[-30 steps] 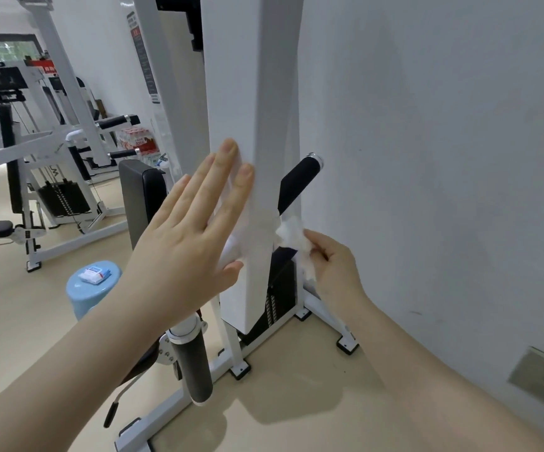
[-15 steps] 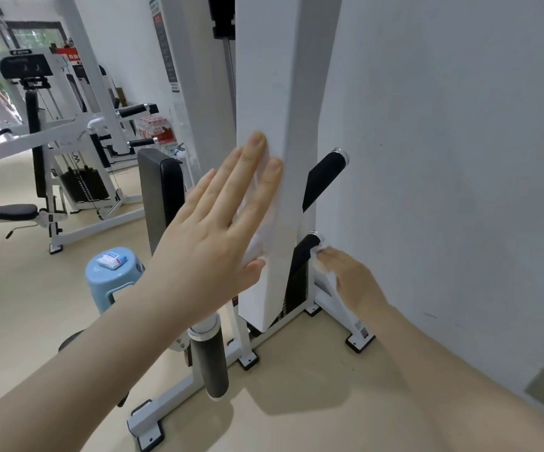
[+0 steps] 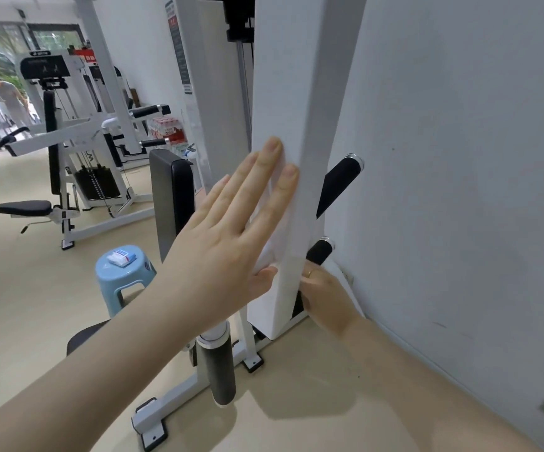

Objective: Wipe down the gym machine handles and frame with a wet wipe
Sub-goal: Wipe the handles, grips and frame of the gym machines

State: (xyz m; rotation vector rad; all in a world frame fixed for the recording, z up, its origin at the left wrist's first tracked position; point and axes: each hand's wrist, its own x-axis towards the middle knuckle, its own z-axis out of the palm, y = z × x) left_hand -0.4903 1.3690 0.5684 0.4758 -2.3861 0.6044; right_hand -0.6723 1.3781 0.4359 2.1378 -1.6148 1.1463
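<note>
The white upright frame post [image 3: 300, 125] of the gym machine stands directly in front of the person, its long axis vertical, with the wall close on its right. The left hand [image 3: 231, 243] lies flat against the post's left face, fingers straight and together, pressing a white wet wipe [image 3: 275, 230] onto the paint; only the wipe's edges show past the fingers and palm. This hand is the nearer of the 2 to the broad face, so any stroke along the post runs up or down from where it sits.

The right hand [image 3: 326, 291] reaches round the post's right edge, low down, just below the lower black handle [image 3: 319, 251]. Its fingers go behind the post and cannot be seen, so whether it grips anything cannot be told. A second black handle [image 3: 339, 181] angles up above it, between post and wall.

Against the frame from 1 s ago, the left hand sits higher on the post. The right hand then pinched a crumpled wipe in plain sight beside the post; half a second ago it was at the lower handle's end, and now no wipe shows in it.

Behind, a blue stool [image 3: 124, 275] carries a wipe packet [image 3: 121, 257].
</note>
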